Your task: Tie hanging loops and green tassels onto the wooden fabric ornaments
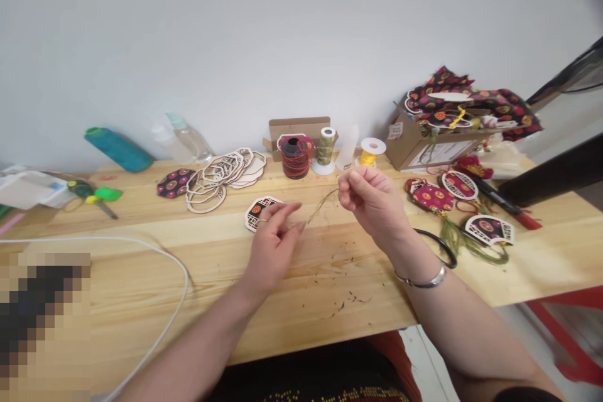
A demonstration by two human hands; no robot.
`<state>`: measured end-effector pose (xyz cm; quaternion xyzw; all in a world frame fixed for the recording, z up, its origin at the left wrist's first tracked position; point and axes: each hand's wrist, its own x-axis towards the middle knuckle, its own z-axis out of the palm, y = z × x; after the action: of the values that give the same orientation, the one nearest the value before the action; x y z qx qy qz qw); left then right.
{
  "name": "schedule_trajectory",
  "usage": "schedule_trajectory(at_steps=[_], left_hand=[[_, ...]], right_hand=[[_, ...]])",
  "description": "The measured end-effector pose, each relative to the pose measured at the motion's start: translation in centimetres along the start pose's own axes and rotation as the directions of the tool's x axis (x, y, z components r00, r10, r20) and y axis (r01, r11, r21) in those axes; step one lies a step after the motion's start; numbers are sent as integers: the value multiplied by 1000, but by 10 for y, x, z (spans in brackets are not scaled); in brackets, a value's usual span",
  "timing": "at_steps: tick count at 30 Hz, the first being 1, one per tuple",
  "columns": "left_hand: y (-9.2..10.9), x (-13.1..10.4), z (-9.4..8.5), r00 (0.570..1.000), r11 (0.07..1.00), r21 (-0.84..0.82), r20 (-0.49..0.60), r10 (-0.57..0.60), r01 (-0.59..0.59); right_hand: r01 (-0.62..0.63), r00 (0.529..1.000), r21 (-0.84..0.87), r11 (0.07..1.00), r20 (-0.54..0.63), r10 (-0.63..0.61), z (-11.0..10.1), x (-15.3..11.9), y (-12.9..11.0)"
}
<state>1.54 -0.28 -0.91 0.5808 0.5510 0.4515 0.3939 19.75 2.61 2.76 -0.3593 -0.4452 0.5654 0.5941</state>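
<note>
The left hand (277, 240), loosely open, overlaps the pendant (257, 208), touching or not I cannot tell, the right hand (366, 193) pinches a thread (322, 203) right of the pendant, and a red spool (295, 164) stands behind the pendant.

Bench (301, 304): lt. wood, visible grain; dk. scraps (340, 308) strewn nr. ctr. Far L: teal thread cone (119, 149), tilted; green-handled tool (97, 198). L of ctr.: overlapping pile of pale cut-out frames (221, 173), octag. fabric piece (172, 184) adj. Ctr.: framed piece (254, 212), flat. Far ctr., upright: red cord spool (295, 163), green thread spool (326, 149). R: carton (407, 146), fan-shaped ornament (490, 230). Nr. L: wht. cable (181, 264), curved.
</note>
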Motion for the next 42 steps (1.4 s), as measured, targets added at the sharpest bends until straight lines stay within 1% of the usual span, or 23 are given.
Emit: schedule_trajectory(at_steps=[1,2,3,4,5,6,8,9,10,11,13,15,17,19,22,25,29,34,38,42], left_hand=[[1,0,-1,999,999,-40,-29,-23,22],[1,-1,-1,998,994,-90,-30,-58,55],[2,-1,-2,994,983,-150,0,-108,107],[3,-1,-2,983,960,-215,65,-170,181],[3,-1,-3,958,922,-274,163,-235,273],[5,-1,-3,917,872,-321,277,-288,371],[7,-1,-3,806,760,-361,479,-346,541],[8,-1,-3,757,708,-369,546,-359,602],[9,-1,-3,719,662,-378,590,-367,647],[10,-1,-3,695,620,-391,613,-376,680],[9,0,-3,671,551,-424,629,-392,719],[8,2,-3,668,517,-451,636,-385,727],[5,4,-4,678,512,-472,642,-359,718],[3,5,-4,696,518,-494,637,-332,699],[0,5,-3,732,530,-528,603,-316,664],[-3,5,-3,752,548,-533,571,-329,644],[-4,6,-4,762,548,-537,530,-371,641],[-3,7,-5,749,527,-534,511,-421,661],[-3,7,-4,734,501,-537,524,-432,678],[-3,6,-4,736,511,-531,524,-429,676]], right_hand=[[18,1000,-22,1000,-18,-19,-1,0,0],[33,999,-42,999,-32,-34,-1,1,-1],[44,998,-57,997,-46,-46,0,1,-1],[52,997,-66,996,-57,-56,0,1,0],[57,996,-69,996,-62,-61,2,1,1],[56,997,-70,996,-55,-60,4,0,2],[44,999,-76,996,-4,-44,8,-3,6],[33,999,-88,996,40,-30,11,-5,8],[18,996,-110,994,94,-8,13,-7,11],[2,989,-142,990,149,19,16,-10,13],[-16,964,-227,974,256,75,19,-15,15],[33,930,-331,943,355,92,22,-20,17],[143,894,-429,892,442,69,23,-22,16],[251,859,-499,829,509,47,22,-23,14],[320,816,-526,788,576,53,21,-22,12],[336,773,-506,795,630,75,20,-21,10],[345,716,-485,804,690,109,19,-21,9],[313,656,-488,815,731,186,21,-23,7],[288,616,-489,823,753,232,22,-23,8],[279,564,-495,823,778,277,22,-24,11]])
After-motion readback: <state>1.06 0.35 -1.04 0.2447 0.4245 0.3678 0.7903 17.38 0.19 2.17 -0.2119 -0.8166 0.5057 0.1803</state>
